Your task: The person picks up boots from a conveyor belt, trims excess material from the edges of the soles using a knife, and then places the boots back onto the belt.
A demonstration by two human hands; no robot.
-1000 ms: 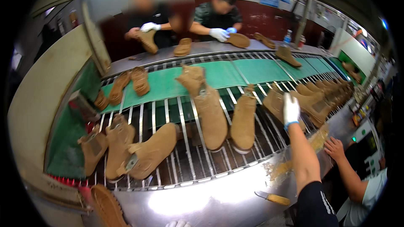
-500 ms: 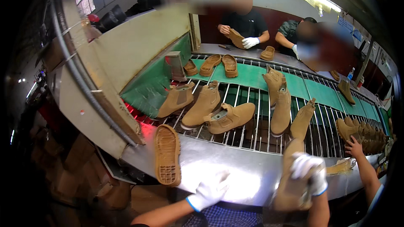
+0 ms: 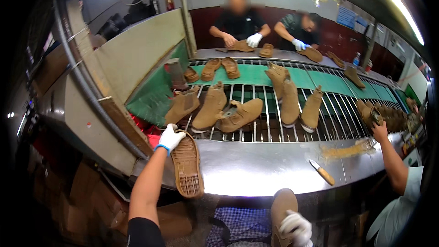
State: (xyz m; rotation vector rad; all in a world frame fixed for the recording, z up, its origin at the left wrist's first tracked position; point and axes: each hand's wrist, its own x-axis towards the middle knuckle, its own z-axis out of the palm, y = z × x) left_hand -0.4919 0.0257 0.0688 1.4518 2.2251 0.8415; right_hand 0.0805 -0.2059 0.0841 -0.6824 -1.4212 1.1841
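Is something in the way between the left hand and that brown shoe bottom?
Nothing visible: the left hand touches the far end of the brown sole. The knife lies off to the right.

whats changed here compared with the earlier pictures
The white-gloved left hand, over the shiny metal ledge half a second ago, has moved left and taken hold of the brown ridged sole. The white-gloved right hand has brought a tan suede ankle boot from the barred metal rack down toward the body. The three tan boots at the rack's left stayed.
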